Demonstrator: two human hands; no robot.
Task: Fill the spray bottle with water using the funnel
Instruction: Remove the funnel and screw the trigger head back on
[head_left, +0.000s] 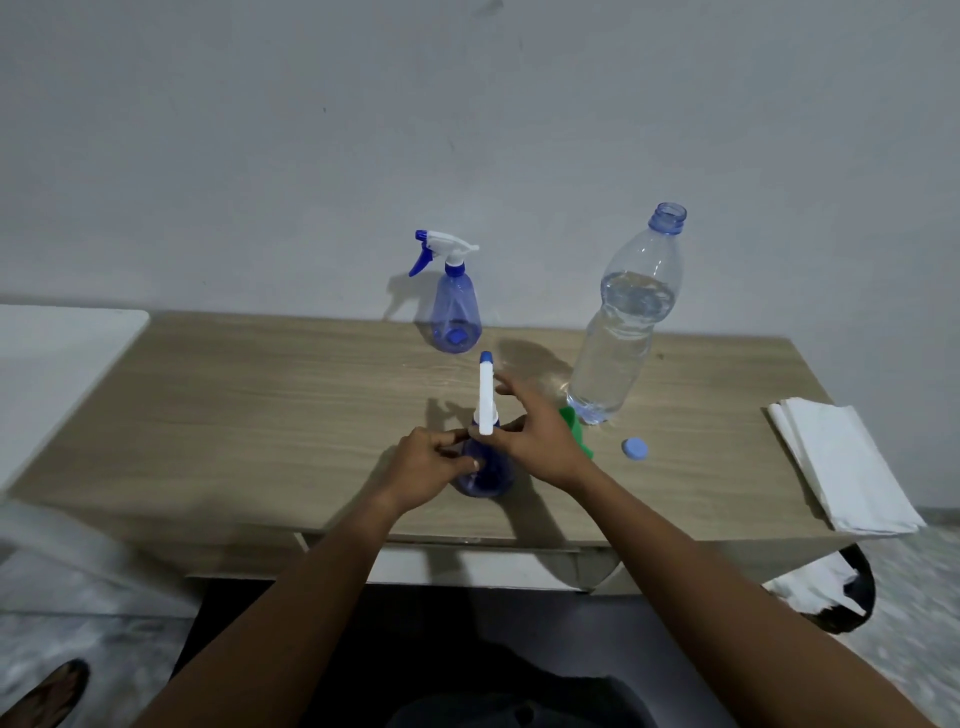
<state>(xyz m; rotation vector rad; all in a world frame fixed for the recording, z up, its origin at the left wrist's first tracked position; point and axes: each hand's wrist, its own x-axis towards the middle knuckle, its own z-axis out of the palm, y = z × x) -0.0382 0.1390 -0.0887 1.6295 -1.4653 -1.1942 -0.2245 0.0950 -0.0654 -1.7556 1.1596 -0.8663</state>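
**Fingers (453, 441) clamped on the spray bottle (493, 480), its head in hand**

The left hand (426, 465) curls round the bottle's blue body and steadies it near the front edge of the table (260, 405). The right hand (530, 441) pinches the collar under the white spray head (486, 395) with thumb and forefinger, its other fingers spread apart.

The water bottle (618, 338) stands open and part full to the right. Folded paper napkins (841, 462) lie at the far right. A second spray bottle (456, 312) stands against the wall. The green funnel (576, 428) lies just behind the right hand, out of use. The blue cap (635, 448) rests beside it.

The step looks to be work on the head's thread, but I cannot tell whether it is loosening or tightening, and the hands hide the fill level. If it is coming off, the next move calls for lifting the head clear, seating the funnel in the neck, then pouring slowly while one hand holds the bottle upright.
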